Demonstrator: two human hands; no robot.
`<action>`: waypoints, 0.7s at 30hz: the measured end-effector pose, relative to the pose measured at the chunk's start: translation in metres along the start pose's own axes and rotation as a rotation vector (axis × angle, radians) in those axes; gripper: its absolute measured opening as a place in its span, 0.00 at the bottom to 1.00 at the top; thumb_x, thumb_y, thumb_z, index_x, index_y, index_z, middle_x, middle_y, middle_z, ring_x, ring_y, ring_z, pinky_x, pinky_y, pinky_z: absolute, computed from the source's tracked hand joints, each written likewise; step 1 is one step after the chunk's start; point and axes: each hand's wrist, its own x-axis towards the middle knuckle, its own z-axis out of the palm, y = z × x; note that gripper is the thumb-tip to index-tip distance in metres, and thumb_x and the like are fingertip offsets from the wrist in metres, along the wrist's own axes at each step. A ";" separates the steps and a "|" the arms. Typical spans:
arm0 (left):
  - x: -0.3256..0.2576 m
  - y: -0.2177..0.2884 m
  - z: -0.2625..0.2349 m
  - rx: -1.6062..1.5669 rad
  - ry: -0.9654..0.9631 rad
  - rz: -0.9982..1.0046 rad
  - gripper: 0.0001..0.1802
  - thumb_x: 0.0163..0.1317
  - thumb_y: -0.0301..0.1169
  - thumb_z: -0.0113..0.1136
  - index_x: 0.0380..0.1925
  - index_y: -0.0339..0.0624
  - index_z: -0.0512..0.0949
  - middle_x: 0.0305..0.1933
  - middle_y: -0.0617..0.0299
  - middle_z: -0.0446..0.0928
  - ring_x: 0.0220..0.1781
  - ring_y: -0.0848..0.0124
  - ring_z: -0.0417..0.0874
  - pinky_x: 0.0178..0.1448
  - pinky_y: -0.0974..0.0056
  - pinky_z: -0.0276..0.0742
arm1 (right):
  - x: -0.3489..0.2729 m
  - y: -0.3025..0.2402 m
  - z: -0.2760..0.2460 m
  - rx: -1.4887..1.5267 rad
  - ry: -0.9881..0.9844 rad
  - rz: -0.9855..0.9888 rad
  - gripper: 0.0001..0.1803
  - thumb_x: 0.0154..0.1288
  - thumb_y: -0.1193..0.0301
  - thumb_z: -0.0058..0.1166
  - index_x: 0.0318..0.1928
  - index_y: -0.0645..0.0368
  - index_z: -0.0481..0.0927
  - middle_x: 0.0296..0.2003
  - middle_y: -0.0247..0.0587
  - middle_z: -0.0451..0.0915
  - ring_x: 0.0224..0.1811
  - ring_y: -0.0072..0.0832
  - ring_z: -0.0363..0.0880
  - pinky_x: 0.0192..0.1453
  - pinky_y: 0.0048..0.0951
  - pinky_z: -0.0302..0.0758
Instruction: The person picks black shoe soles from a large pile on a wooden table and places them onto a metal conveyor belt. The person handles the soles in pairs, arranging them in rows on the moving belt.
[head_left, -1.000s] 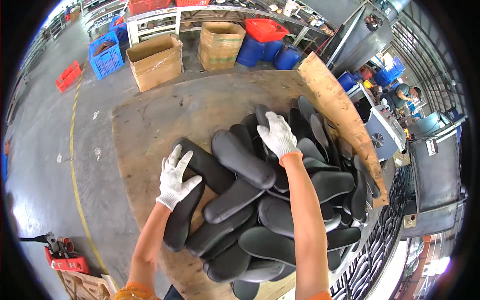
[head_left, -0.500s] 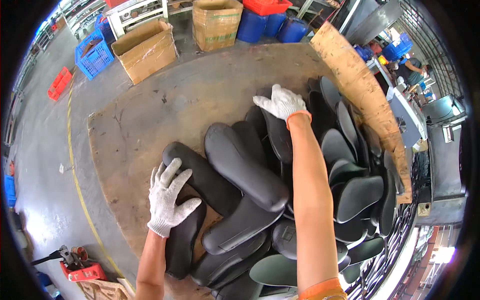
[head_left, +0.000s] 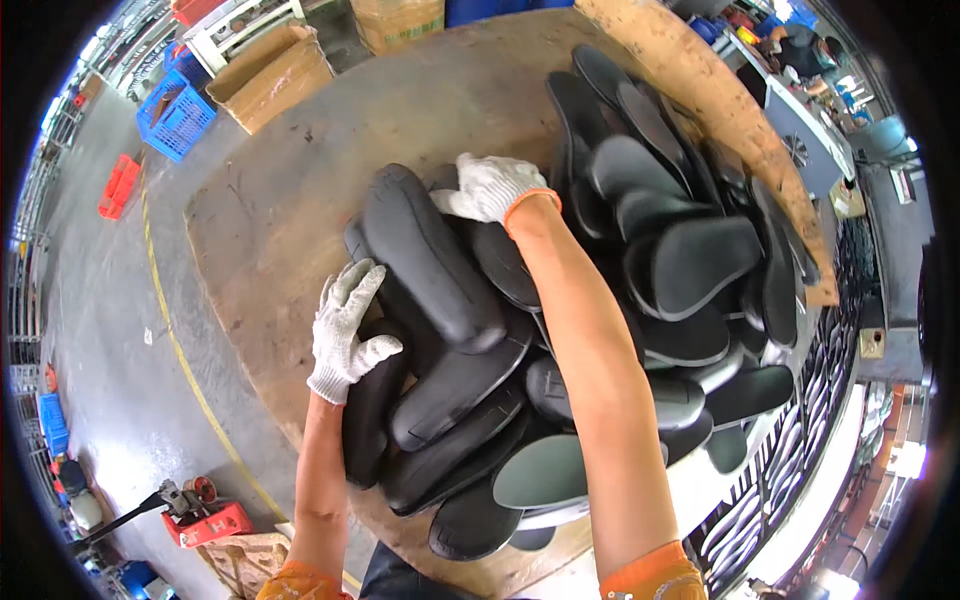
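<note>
"Pads (head_left: pixel 705 268), black and insole-shaped, overlap in a heap on the wooden worktop (head_left: pixel 265 215). How is the left hand (head_left: pixel 345 335) placed?"

"At the heap's left edge, gloved in white, fingers spread wide, thumb over the far end of an outer pad (head_left: pixel 368 430). How firmly it touches, I can't tell."

"And the right hand (head_left: pixel 492 188)?"

"Gloved too, at the far side of the heap. Its fingers bend down just above a dark pad (head_left: pixel 505 265); the back of the glove hides them, so I can't tell whether they grip anything."

"What lies between the hands?"

"A long pad (head_left: pixel 430 260), slanting across the top of others. Nearer the lower edge there's a grey-green one (head_left: pixel 540 472)."

"And around the heap?"

"A raised wooden board (head_left: pixel 700 95) runs along the right. Beyond the worktop, on the grey floor (head_left: pixel 215 300), stand a cardboard box (head_left: pixel 275 80), a blue crate (head_left: pixel 175 118) and a red crate (head_left: pixel 120 187)."
</note>
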 end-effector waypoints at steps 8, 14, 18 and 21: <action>-0.089 0.059 0.021 -0.098 0.128 -0.109 0.62 0.44 0.75 0.66 0.70 0.39 0.68 0.67 0.42 0.72 0.67 0.43 0.74 0.68 0.48 0.71 | -0.094 -0.031 0.043 0.095 -0.058 -0.053 0.36 0.62 0.42 0.54 0.57 0.61 0.80 0.56 0.56 0.83 0.60 0.49 0.82 0.63 0.50 0.77; -0.159 0.115 0.051 -0.121 0.263 -0.156 0.63 0.43 0.76 0.65 0.71 0.42 0.68 0.63 0.43 0.74 0.62 0.45 0.79 0.62 0.49 0.77 | -0.166 -0.029 0.084 0.067 0.058 -0.075 0.35 0.58 0.42 0.59 0.52 0.60 0.82 0.50 0.55 0.86 0.56 0.48 0.84 0.59 0.49 0.78; -0.195 0.154 0.070 -0.119 0.292 -0.137 0.61 0.45 0.75 0.65 0.71 0.44 0.68 0.62 0.43 0.73 0.60 0.44 0.79 0.61 0.48 0.77 | -0.217 -0.013 0.107 0.039 0.071 -0.081 0.35 0.56 0.41 0.61 0.50 0.59 0.82 0.48 0.54 0.87 0.53 0.49 0.85 0.57 0.50 0.76; -0.222 0.186 0.086 -0.131 0.312 -0.158 0.61 0.45 0.75 0.66 0.70 0.43 0.69 0.62 0.43 0.73 0.60 0.44 0.79 0.60 0.47 0.77 | -0.257 0.000 0.121 0.021 0.075 -0.097 0.34 0.57 0.41 0.61 0.49 0.60 0.82 0.45 0.51 0.87 0.52 0.48 0.85 0.57 0.49 0.75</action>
